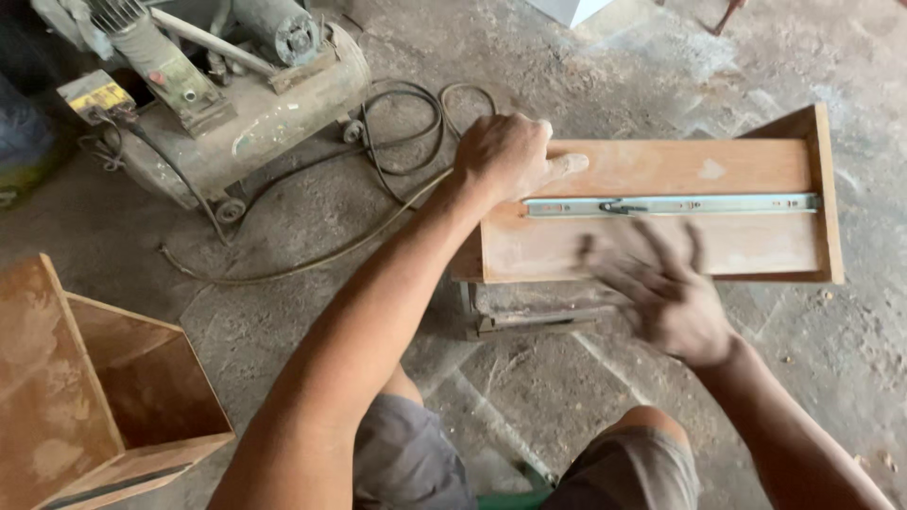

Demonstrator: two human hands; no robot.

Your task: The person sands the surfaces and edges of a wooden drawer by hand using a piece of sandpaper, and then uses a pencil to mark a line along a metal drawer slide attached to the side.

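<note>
The wooden drawer [680, 203] is light orange-brown with pale, whitish dusty patches; the slide rail [671, 204] on its side is silver-grey metal; the second wooden box [94, 387] is reddish-brown with pale smears; the air compressor [236, 104] is dull beige-grey with a yellow label; the hose [397, 142] is dark grey; the concrete floor [529, 397] is mottled grey; the shorts [416, 463] are grey.

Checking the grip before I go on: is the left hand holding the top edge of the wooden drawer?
Yes, the left hand is curled over the top left corner of the drawer, thumb lying along its side panel.
</note>
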